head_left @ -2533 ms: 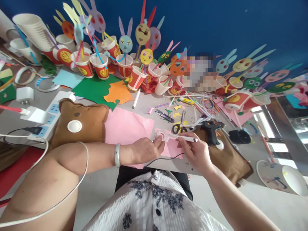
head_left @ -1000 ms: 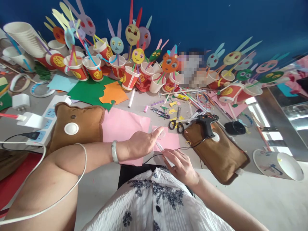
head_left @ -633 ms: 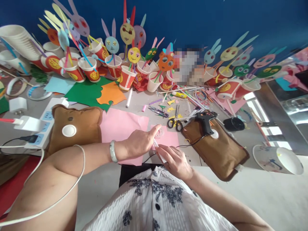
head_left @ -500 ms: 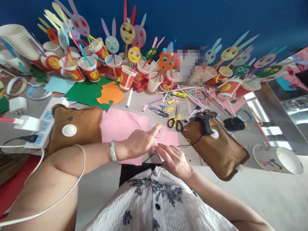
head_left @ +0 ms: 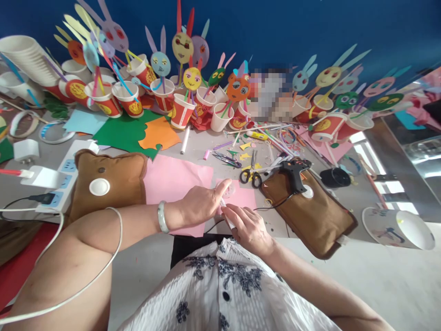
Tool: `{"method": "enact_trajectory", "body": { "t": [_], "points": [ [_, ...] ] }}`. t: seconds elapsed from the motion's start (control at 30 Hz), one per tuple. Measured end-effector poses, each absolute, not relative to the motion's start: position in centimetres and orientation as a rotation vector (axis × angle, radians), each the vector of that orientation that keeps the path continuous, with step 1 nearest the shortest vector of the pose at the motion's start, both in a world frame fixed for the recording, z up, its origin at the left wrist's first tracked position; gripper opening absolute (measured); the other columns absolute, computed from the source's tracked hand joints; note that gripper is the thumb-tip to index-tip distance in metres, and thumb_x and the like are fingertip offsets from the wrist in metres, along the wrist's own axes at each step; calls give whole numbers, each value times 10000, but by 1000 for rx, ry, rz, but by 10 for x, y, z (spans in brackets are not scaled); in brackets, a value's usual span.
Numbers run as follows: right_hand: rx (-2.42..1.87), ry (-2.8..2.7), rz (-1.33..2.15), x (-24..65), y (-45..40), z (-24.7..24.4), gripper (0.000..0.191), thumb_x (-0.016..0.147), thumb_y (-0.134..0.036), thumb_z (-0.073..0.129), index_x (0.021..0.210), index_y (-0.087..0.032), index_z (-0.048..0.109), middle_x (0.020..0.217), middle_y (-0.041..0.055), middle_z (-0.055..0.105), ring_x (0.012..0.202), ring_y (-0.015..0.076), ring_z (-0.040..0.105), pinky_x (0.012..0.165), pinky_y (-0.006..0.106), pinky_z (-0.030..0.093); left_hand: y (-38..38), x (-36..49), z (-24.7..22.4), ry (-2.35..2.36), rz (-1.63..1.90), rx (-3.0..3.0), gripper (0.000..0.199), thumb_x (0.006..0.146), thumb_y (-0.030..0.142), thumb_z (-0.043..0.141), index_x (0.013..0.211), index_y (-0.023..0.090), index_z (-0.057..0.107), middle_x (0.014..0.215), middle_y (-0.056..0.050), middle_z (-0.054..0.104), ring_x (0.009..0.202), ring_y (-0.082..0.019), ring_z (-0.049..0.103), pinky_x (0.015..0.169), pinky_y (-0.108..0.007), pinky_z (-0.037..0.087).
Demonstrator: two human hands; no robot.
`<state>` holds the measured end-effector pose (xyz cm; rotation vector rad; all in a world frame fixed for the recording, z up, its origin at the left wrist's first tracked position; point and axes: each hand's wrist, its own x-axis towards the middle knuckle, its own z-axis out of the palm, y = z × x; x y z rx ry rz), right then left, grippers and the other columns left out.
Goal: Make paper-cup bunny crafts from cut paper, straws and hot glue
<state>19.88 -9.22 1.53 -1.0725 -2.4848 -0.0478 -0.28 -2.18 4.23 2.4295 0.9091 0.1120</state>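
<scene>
My left hand [head_left: 201,204] is closed over the pink paper [head_left: 175,172], its thumb stretched out past a clear round disc [head_left: 228,189]. A slim white stick-like thing [head_left: 223,202], perhaps a marker, shows between my two hands. My right hand [head_left: 251,230] has its fingers folded over the lower part of this thing. The left fingers meet its upper end, and their tips are hidden. A smaller pink piece of paper [head_left: 244,195] lies under the disc.
Black scissors [head_left: 251,177] lie beyond my right hand. A black glue gun [head_left: 295,177] rests on a brown hot-water bag [head_left: 312,223]; another brown bag [head_left: 110,177] lies left, beside a power strip [head_left: 65,177]. Paper cups with rabbit faces [head_left: 182,112] line the back. A white cable [head_left: 119,234] crosses my left arm.
Almost nothing differs. Both hands keep their places, with only a very slight shift of the fingers around the white stick-like thing.
</scene>
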Motion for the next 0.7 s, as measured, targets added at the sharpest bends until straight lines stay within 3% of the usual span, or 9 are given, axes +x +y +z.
{"method": "enact_trajectory", "body": {
  "t": [0.43,0.7],
  "points": [
    [-1086,-2432,91,230,-105,12,385,859,-71,538,1221,-190,594,1004,91,746,747,179,687,665,315,562,-23,-2,39,947,59,2511,554,1008,166,336,1530,64,181,962,-106,758,741,-174,731,588,-245,492],
    [-1121,-2440,60,245,-103,14,386,863,-53,496,1209,-208,571,984,77,756,768,181,717,690,331,597,-24,-1,43,952,46,2563,543,1000,137,294,1529,63,194,958,-117,759,686,-186,720,553,-258,487]
  ]
}}
